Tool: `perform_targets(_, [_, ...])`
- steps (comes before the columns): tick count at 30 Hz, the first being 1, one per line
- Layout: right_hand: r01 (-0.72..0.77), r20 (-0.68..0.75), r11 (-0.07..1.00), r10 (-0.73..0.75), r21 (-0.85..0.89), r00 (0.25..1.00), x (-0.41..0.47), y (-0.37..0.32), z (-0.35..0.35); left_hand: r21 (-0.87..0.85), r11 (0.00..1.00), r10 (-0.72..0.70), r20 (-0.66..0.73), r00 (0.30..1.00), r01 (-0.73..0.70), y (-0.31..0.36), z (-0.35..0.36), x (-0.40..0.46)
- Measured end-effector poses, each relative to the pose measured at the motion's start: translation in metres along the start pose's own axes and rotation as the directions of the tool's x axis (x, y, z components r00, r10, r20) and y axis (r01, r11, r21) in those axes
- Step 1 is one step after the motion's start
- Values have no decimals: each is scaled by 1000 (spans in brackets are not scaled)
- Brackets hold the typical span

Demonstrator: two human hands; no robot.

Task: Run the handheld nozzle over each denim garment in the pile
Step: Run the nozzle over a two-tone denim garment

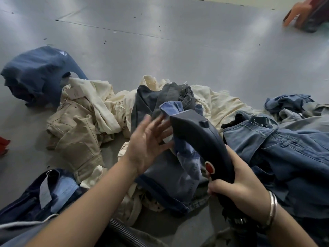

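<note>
Grey, smooth and faintly glossy, the floor (pixel 160 32) fills the upper half of the view, marked by thin seams and small dark specks, and lies bare beyond the clothes. Across the middle spreads the pile of garments (pixel 160 107), loose and crumpled, resting directly on the floor with no bin or basket around it. Its right side is heavy blue denim (pixel 293 154) with a stitched waistband and belt loop, running off the right edge. Cream cloth (pixel 219 102) lies rumpled behind, and tan trousers (pixel 76 132) with riveted pockets lie at the left of the heap. A dark blue garment (pixel 37 72) bulges at the far left, just beside the cream cloth. Navy and pale blue fabric (pixel 53 189) lies near the bottom left corner.

At the centre, the handheld nozzle (pixel 201 139), dark matte plastic with a curved body and a round red button (pixel 209 167), points away from the person at a light blue denim piece (pixel 172 106) on top of the grey denim. The right hand (pixel 238 184) grips the nozzle's handle, fingers curled round it, a metal bangle (pixel 273 209) on the wrist. The left hand (pixel 147 141) is spread with straight fingers, its fingertips against the light blue piece just beside the nozzle's head. A ribbed black hose (pixel 119 229) crosses the bottom edge.
</note>
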State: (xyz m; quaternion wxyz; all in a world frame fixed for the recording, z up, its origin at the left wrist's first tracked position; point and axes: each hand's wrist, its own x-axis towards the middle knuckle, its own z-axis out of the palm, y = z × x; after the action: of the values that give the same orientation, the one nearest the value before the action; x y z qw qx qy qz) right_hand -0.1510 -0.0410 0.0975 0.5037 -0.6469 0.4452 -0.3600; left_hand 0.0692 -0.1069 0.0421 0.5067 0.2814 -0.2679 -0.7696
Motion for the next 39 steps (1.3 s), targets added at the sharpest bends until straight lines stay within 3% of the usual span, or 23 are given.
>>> perform_targets(3, [-41,-18,997,42,59,999,-1,4,2,332,940,-68,-44,997,78,-19,7,-5])
perform_targets(5, [-63,-29,995,66,72,997,-2,6,2,631,773,-60,-28,998,64,-34,10,-8])
perform_targets(7, [-66,-35,992,70,108,997,-2,4,0,703,710,-21,-40,999,43,-41,11,-6])
perform_targets(9, [-47,-90,983,63,175,994,-2,0,-5,581,809,7,-156,988,86,-34,12,-4])
perform_targets(12, [8,-280,955,78,296,957,0,-2,-23,242,965,-5,-369,929,102,-22,2,0])
perform_targets(17, [-5,-458,957,143,289,878,5,8,-36,-163,981,-160,-382,910,105,-3,-2,-6])
perform_targets(25, [-10,-360,957,119,291,925,19,14,4,-173,972,-195,-219,956,159,1,21,-11])
perform_targets(34, [-71,-355,908,233,413,905,36,10,17,-248,943,-290,-290,912,221,-19,22,-16])
perform_targets(39, [-77,-320,952,174,296,931,31,-6,9,-273,941,-275,-281,919,199,-21,14,-18])
